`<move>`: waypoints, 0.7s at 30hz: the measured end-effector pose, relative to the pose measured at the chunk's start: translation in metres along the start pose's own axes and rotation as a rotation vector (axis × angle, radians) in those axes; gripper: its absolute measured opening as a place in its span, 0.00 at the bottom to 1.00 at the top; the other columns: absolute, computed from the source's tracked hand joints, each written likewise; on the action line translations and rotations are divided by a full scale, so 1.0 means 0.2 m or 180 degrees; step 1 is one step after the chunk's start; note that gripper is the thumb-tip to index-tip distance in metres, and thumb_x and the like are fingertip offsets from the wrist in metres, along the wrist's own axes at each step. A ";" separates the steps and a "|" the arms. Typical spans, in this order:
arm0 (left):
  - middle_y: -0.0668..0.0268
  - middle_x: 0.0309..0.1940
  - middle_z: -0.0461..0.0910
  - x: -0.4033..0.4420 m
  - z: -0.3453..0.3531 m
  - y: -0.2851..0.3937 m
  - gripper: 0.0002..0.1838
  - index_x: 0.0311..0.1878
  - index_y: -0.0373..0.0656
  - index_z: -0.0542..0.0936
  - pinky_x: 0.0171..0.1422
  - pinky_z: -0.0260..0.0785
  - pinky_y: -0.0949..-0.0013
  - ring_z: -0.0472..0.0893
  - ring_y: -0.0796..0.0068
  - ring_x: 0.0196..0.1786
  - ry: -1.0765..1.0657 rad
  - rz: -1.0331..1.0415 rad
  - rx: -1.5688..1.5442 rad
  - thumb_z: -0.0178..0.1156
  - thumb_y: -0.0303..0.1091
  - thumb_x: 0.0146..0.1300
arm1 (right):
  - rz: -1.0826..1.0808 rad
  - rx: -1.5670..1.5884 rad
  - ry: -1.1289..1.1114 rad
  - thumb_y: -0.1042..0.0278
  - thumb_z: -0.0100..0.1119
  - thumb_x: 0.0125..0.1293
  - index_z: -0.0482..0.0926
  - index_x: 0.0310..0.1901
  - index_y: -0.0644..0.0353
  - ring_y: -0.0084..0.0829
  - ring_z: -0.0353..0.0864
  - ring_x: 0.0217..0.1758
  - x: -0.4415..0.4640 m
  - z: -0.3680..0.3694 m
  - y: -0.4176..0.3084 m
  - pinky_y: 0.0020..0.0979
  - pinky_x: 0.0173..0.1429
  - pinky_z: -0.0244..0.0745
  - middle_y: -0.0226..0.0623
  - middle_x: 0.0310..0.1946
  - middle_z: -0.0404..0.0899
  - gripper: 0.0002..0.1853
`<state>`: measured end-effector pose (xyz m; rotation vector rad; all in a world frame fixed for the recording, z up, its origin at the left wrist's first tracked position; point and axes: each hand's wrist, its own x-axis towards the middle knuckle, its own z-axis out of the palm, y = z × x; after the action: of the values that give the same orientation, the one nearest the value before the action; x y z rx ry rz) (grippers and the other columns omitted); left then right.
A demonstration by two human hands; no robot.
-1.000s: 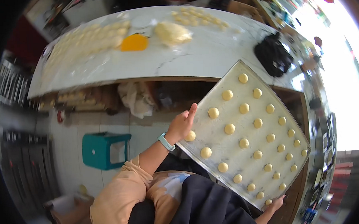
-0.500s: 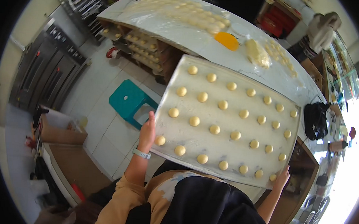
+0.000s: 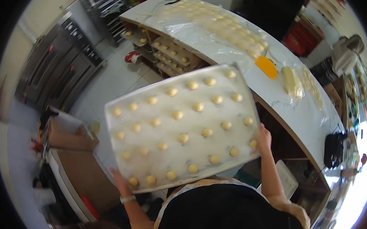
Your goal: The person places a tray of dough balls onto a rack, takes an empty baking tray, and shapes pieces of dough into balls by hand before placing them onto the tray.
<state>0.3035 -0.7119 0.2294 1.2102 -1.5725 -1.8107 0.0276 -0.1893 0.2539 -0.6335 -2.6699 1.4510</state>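
A large light metal baking tray point(image 3: 196, 151) is held before my body, with rows of small round dough balls point(image 3: 177, 114) spaced across it. My left hand point(image 3: 120, 182) grips the tray's near left corner, its fingers mostly hidden beneath. On the opposite short side, my right hand point(image 3: 265, 138) holds the right edge, fingers wrapped under the rim. The tray hangs over the floor, its right part close to the worktop's edge.
A curved marble worktop point(image 3: 280, 99) runs from the back to the right. Plastic-covered dough balls point(image 3: 224, 25), an orange scraper point(image 3: 266, 67) and bagged dough point(image 3: 290, 82) lie on it. Filled trays point(image 3: 172, 53) sit on shelves below. A deck oven point(image 3: 58, 59) stands left.
The tray has swung left and turned, away from the worktop, and both hands moved along with it. The teal stool is now mostly hidden behind the tray.
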 end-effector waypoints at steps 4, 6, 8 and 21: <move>0.55 0.72 0.65 0.15 -0.23 0.05 0.49 0.73 0.29 0.61 0.77 0.55 0.62 0.66 0.61 0.72 0.0465 -0.0126 -0.0318 0.33 0.71 0.72 | 0.0268 -0.0632 -0.0485 0.38 0.40 0.74 0.84 0.48 0.62 0.53 0.82 0.52 -0.05 0.49 -0.37 0.43 0.57 0.74 0.56 0.43 0.83 0.33; 0.52 0.76 0.58 0.15 -0.29 0.13 0.52 0.75 0.30 0.57 0.81 0.48 0.59 0.60 0.57 0.76 0.0769 -0.0171 -0.0205 0.31 0.74 0.70 | 0.0190 -0.0856 -0.0895 0.38 0.38 0.75 0.84 0.49 0.61 0.56 0.80 0.54 -0.08 0.71 -0.50 0.46 0.58 0.74 0.56 0.44 0.83 0.33; 0.52 0.76 0.58 0.17 -0.37 0.14 0.52 0.75 0.30 0.57 0.81 0.48 0.58 0.60 0.57 0.76 0.1127 -0.0154 -0.0218 0.31 0.74 0.70 | -0.0163 -0.0711 -0.0931 0.38 0.37 0.75 0.84 0.47 0.60 0.56 0.81 0.52 -0.13 0.92 -0.58 0.48 0.58 0.74 0.54 0.42 0.84 0.33; 0.51 0.76 0.58 0.24 -0.58 0.08 0.53 0.75 0.30 0.57 0.81 0.47 0.57 0.59 0.56 0.76 0.2295 -0.0151 -0.0309 0.31 0.75 0.69 | -0.0753 -0.0933 -0.1878 0.42 0.37 0.75 0.83 0.43 0.62 0.54 0.82 0.48 -0.22 1.52 -0.99 0.48 0.53 0.75 0.51 0.39 0.85 0.31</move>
<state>0.3730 -0.8181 0.2335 1.6164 -1.0333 -1.2323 -0.0664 -0.5423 0.2497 0.1465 -3.2857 1.3536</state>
